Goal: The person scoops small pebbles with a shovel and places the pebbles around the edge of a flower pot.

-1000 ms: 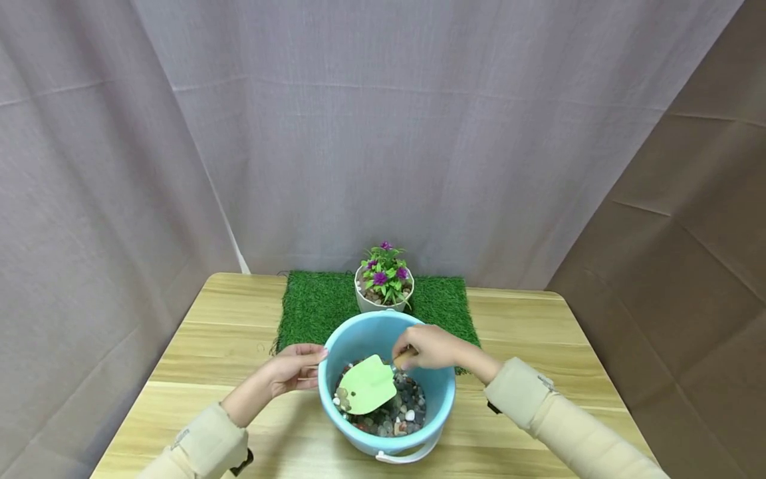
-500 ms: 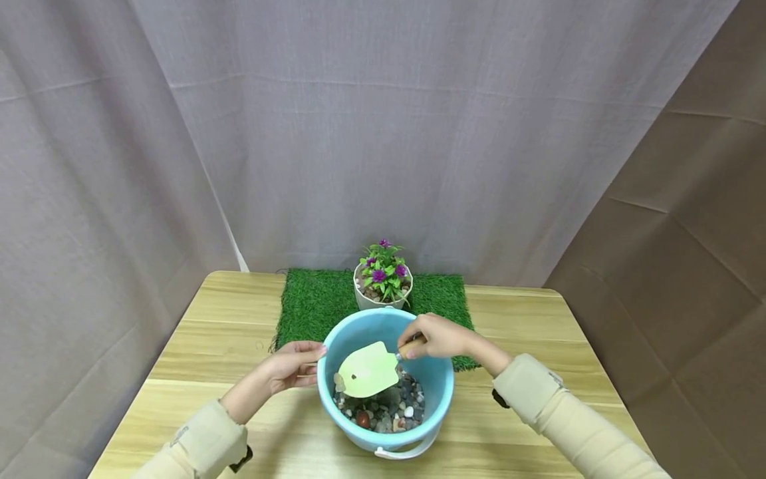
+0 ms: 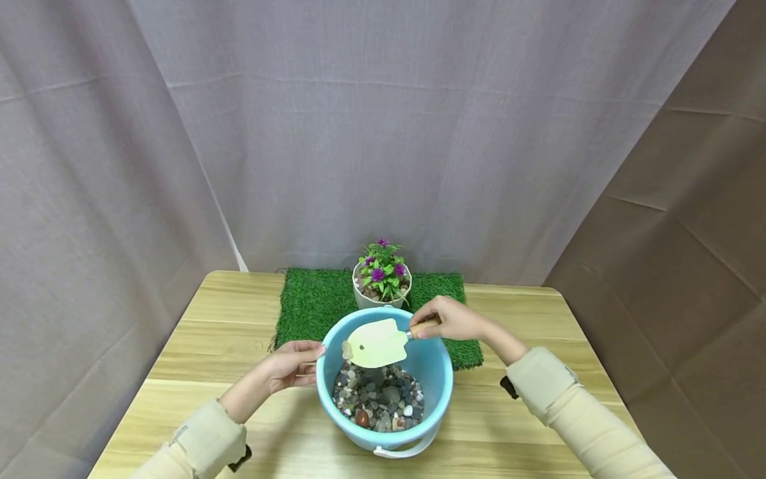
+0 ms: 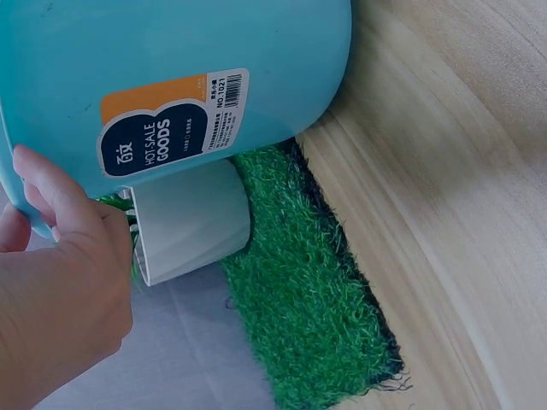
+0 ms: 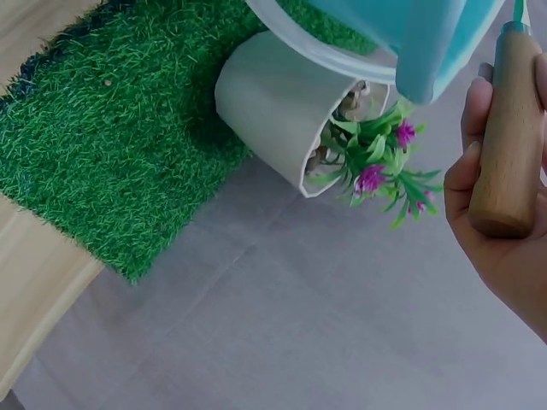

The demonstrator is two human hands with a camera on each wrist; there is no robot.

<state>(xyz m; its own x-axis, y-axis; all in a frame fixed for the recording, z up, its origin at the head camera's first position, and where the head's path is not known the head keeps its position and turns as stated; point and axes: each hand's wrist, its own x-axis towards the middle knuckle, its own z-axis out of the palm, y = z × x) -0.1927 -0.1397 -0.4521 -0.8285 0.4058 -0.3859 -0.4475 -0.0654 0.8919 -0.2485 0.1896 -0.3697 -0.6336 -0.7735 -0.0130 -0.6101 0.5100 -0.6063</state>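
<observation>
A pale green trowel (image 3: 383,346) with a wooden handle (image 5: 508,128) is in my right hand (image 3: 453,320), whose fingers curl round the handle. The blade hangs over the light blue bucket (image 3: 440,379), a tan stone (image 3: 346,350) at its tip. Below it, mixed pebbles (image 3: 383,399) cover the bucket's bottom, a reddish-brown one and a white one among them. My left hand (image 3: 292,366) pinches the bucket's rim at its left side. In the left wrist view, that hand (image 4: 73,265) has its fingers at the rim, above a printed label (image 4: 175,120).
Just behind the bucket, a white pot (image 3: 378,301) of purple flowers stands on a green turf mat (image 3: 314,306). A white bucket handle (image 3: 407,452) hangs at the front. Under everything is a wooden table (image 3: 514,426), with grey curtain (image 3: 383,146) behind.
My right hand has lifted the trowel up from the pebbles, back and slightly right, uncovering more pebbles. The stone at its tip has risen with it. My left hand stays on the rim.
</observation>
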